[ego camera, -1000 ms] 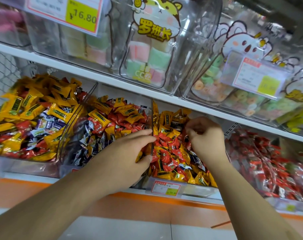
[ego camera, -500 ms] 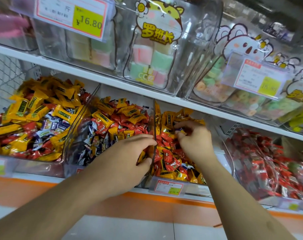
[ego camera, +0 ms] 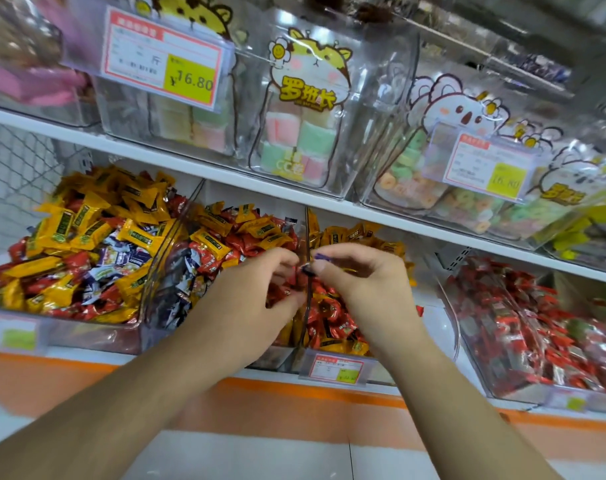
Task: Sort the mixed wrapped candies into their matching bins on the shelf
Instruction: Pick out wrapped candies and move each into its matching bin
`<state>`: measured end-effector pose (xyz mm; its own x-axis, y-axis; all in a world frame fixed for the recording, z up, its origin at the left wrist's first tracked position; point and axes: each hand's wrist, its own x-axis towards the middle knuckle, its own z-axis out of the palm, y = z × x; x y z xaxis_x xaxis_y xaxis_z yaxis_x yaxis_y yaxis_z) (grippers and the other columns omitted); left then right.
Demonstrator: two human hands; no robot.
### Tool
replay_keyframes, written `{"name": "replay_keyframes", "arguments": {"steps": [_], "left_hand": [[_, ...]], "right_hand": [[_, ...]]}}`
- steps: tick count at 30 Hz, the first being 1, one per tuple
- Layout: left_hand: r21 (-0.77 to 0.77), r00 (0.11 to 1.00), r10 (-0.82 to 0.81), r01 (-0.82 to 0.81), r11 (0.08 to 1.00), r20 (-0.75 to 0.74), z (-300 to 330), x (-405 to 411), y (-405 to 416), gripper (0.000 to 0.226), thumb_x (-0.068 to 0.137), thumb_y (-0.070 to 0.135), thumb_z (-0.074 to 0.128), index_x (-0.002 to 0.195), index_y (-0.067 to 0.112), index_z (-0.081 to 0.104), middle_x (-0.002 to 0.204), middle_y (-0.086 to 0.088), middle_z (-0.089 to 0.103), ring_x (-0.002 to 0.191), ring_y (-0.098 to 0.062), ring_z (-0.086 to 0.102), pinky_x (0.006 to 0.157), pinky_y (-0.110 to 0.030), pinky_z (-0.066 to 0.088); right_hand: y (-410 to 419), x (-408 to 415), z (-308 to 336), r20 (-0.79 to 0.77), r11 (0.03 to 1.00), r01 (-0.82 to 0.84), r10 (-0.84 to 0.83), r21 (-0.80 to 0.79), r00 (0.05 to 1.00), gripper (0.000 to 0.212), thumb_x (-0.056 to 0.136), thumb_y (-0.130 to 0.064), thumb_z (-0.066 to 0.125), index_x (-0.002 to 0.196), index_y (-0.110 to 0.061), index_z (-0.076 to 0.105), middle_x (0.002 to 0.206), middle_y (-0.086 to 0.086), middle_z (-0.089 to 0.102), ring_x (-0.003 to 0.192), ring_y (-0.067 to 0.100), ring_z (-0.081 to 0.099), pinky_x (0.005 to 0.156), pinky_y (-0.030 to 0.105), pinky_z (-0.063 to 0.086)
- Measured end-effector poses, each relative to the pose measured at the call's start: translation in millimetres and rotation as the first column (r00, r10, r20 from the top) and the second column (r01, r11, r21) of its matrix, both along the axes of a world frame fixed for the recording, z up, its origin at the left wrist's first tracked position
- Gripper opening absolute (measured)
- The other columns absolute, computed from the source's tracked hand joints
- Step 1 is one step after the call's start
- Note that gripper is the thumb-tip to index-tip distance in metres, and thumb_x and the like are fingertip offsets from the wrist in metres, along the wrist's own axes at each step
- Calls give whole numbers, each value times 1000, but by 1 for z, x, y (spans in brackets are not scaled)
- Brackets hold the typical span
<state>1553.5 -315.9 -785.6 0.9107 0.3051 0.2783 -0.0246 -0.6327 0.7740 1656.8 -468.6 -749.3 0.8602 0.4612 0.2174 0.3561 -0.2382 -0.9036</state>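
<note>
White shop shelf (ego camera: pixel 225 174), orange trim below, two tiers of clear bins. Lower tier: four candy bins visible. Two price tags up top. Right hand (ego camera: pixel 370 292) pinches a purple-wrapped candy (ego camera: pixel 324 257) over the divider (ego camera: pixel 307 271), 12 o'clock of centre. Left hand (ego camera: pixel 246 306): fingers curled by it, grip unclear.

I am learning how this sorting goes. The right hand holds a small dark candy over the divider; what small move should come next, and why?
Probably carry the dark candy left, toward the middle bin. The right hand pinches it over the divider, while the bin below it shows mostly red and yellow wrappers. Dark wrappers show in the middle bin. The left hand is curled beside it; what it holds is unclear.
</note>
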Motion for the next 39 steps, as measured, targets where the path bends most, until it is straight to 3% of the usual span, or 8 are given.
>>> {"name": "replay_keyframes", "arguments": {"steps": [3,7,10,14,18,24,31,39], "left_hand": [[-107,997,62,-58,993,37,7,-2,4,31,93,37,73,123,38,66,106,23,69,101,7,63,85,-17,52],[17,981,193,-194,981,22,7,-7,19,11,95,30,72,104,37,69,94,21,67,82,4,62,68,-13,48],[226,970,236,-217,950,-60,3,-9,29,37,98,28,68,134,33,62,127,12,67,96,-7,64,76,-20,51],[242,994,97,-82,967,-50,0,-2,24,48,102,34,58,149,36,48,149,18,50,115,-4,56,96,-16,40],[261,992,-89,109,959,-88,-9,6,7,59,106,47,47,159,47,23,162,33,20,148,8,21,119,-20,20],[267,979,-147,181,947,-143,-11,17,-7,63,106,50,38,163,42,12,165,28,15,144,10,4,89,12,-6],[255,980,-160,186,949,-119,-22,20,-7,62,104,51,41,161,44,19,163,32,19,130,26,2,91,12,-1],[236,979,-161,187,954,-125,-24,14,-5,63,104,54,43,161,48,15,162,38,10,137,23,7,104,4,4]], "right_hand": [[11,-16,3,-64,995,-86,89,47,994,14,89,-9,78,100,-17,82,93,-4,80,93,9,74,85,24,59],[10,-8,-1,-46,998,-49,51,30,998,17,92,-10,75,104,-22,81,95,-2,78,91,11,72,84,22,58],[0,11,-11,52,997,56,-53,-56,997,18,96,-11,70,105,-24,78,94,-2,75,85,14,68,73,18,55],[-18,54,-24,256,926,274,-208,-261,944,19,97,-19,64,105,-30,76,92,-15,74,81,1,67,72,21,50],[-24,95,-38,396,858,377,-228,-350,889,22,92,-13,65,105,-25,77,99,-5,77,95,19,71,83,34,56],[-11,132,-45,365,727,286,-52,-625,930,35,96,-22,69,131,-25,70,134,2,67,122,24,61,102,28,44],[-14,134,-42,358,667,272,-9,-693,934,37,96,-25,70,132,-29,70,127,3,72,110,25,68,94,32,54],[-22,125,-49,449,746,337,-58,-574,892,24,94,-26,73,117,-27,76,117,-3,75,105,22,69,88,35,57]]}}
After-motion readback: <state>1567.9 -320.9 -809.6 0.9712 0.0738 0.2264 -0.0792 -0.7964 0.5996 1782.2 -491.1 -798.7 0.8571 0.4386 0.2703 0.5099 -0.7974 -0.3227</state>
